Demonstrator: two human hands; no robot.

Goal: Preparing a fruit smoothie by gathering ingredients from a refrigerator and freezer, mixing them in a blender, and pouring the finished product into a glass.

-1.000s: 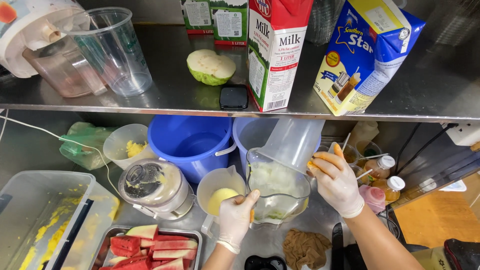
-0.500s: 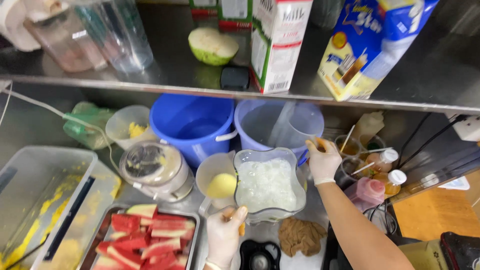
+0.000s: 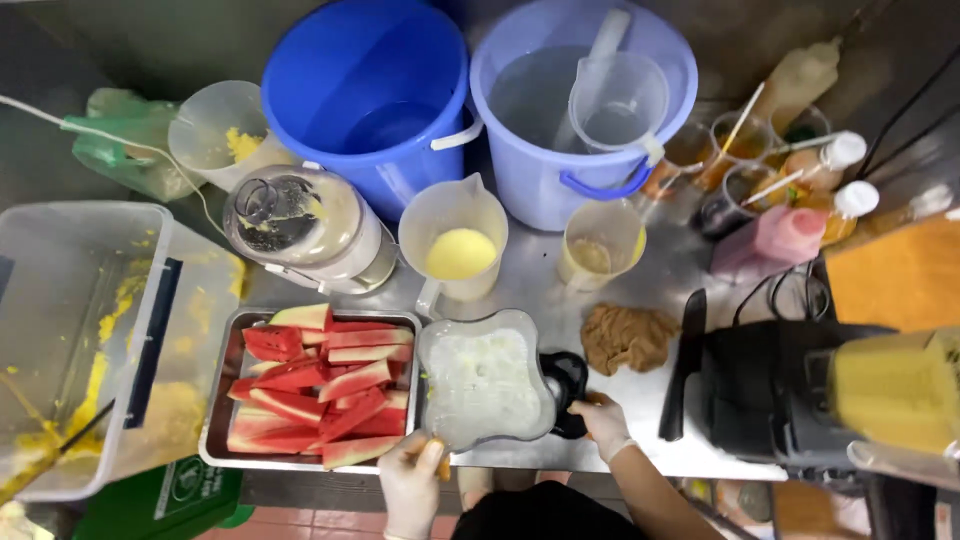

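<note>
A clear blender jar with pale crushed ice or liquid sits at the counter's front edge. My left hand, in a white glove, grips the jar's near handle side with a small orange piece under the fingers. My right hand, also gloved, rests on the black blender base at the jar's right. A metal tray of watermelon slices lies just left of the jar.
Behind stand a jug of yellow liquid, a blue bucket, a lilac bucket holding a jug, a small cup, a brown cloth, a knife, and a black blender at right.
The view tilted down off the shelf. The jar came down from near the buckets to the counter's front edge, onto the black base. My right hand dropped from the buckets to the base.
</note>
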